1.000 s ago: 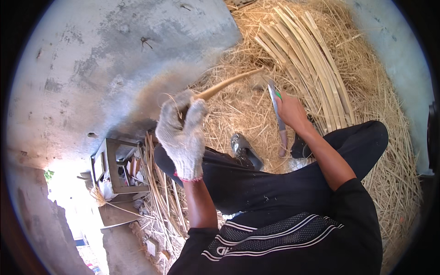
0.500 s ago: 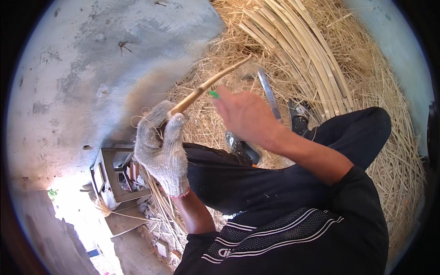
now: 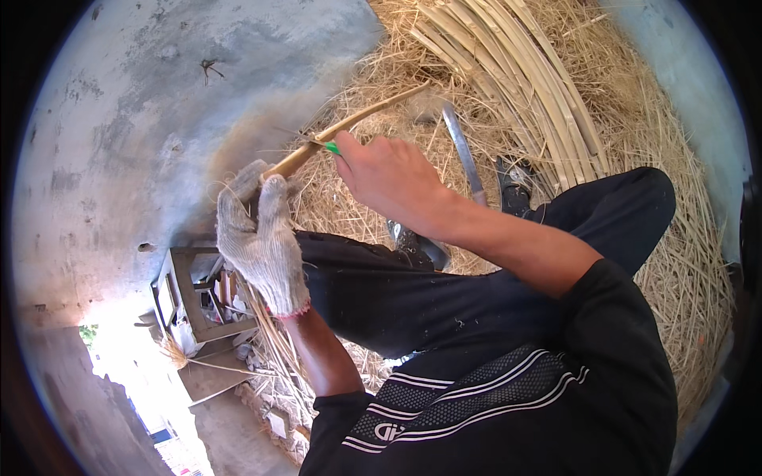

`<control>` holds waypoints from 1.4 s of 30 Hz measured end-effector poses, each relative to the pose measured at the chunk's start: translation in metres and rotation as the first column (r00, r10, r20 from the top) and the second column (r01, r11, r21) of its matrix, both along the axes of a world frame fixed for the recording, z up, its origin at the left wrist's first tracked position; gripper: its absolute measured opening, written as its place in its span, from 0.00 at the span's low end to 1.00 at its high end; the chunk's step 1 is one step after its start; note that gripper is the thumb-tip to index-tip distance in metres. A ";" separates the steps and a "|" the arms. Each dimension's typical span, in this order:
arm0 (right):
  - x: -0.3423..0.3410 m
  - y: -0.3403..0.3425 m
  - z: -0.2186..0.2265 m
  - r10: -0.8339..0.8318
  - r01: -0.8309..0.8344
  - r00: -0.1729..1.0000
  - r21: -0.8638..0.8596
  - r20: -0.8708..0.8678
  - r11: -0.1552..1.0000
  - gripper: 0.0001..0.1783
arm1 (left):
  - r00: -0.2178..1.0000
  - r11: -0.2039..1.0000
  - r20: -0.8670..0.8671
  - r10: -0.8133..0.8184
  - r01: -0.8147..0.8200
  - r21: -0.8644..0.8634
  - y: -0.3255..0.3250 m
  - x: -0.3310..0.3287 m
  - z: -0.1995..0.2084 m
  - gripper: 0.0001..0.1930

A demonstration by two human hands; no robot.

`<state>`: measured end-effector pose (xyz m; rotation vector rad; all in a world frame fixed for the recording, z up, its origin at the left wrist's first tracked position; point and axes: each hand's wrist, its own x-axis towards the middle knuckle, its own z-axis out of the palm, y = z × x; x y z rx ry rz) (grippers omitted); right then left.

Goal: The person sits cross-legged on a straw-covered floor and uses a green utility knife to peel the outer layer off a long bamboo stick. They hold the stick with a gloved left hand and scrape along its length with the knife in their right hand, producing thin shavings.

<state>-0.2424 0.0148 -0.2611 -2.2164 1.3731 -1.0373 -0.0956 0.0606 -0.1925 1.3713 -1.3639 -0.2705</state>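
My left hand, in a whitish knitted glove, is closed around the near end of a split bamboo strip. The strip slants up and away to the right, narrowing toward its far tip. Bare, my right hand grips a small knife with a green handle. That knife meets the strip a little beyond the gloved fingers; most of its handle is hidden in my fist, and its blade is hard to make out. Thin shavings stick out beside the contact spot.
A long-bladed knife lies on the shavings ahead of my legs. Beyond it is a bundle of split bamboo strips. A wall rises at left, with a wooden frame of clutter below. My dark-trousered legs are bent.
Both hands have shifted left with the strip. My right hand has brought the green-handled knife onto the strip, closer to the glove.
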 end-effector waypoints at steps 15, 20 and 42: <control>-0.018 0.010 0.020 0.102 -0.119 0.990 0.192 0.096 0.974 0.14 | 0.999 0.998 -0.046 -0.021 0.019 -0.055 0.002 -0.022 0.002 0.10; -0.032 -0.017 -0.029 -0.089 0.070 0.994 0.261 0.063 0.963 0.12 | 0.999 0.998 -0.038 -0.036 0.034 -0.056 0.002 -0.024 0.004 0.10; -0.006 -0.014 -0.018 -0.051 0.047 0.989 0.032 0.136 0.998 0.12 | 0.993 0.998 -0.093 0.068 -0.069 -0.007 0.001 -0.026 0.006 0.08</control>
